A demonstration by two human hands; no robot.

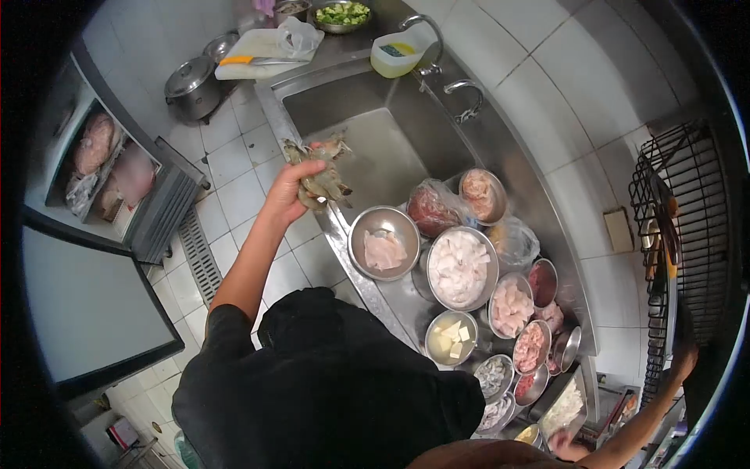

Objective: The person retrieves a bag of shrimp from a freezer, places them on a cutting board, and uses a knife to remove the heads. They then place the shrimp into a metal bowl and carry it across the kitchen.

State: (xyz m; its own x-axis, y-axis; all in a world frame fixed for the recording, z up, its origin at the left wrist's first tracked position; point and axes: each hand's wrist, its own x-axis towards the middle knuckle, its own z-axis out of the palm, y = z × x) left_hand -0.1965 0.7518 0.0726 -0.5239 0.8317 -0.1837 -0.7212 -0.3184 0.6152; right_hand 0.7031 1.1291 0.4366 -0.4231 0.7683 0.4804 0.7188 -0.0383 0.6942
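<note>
My left hand (295,187) is closed around a bunch of raw, grey-green shrimp (324,184), held over the front edge of the sink (375,141). Just below that hand, a steel bowl (362,258) holds a pale slab of raw meat or fish (384,252). Far to the right, an arm that appears to be mine reaches to the wire rack (695,234). Its hand, my right hand (684,363), is beside a dark, long object (682,324); its fingers are too dark to make out.
Bowls of cut white pieces (459,268), pink meat (512,306) and tofu-like cubes (451,341) crowd the counter. A person's hand (566,447) is near a tray (564,410). An orange-handled knife (250,60) lies on a cutting board (273,72). An open freezer (148,211) stands left.
</note>
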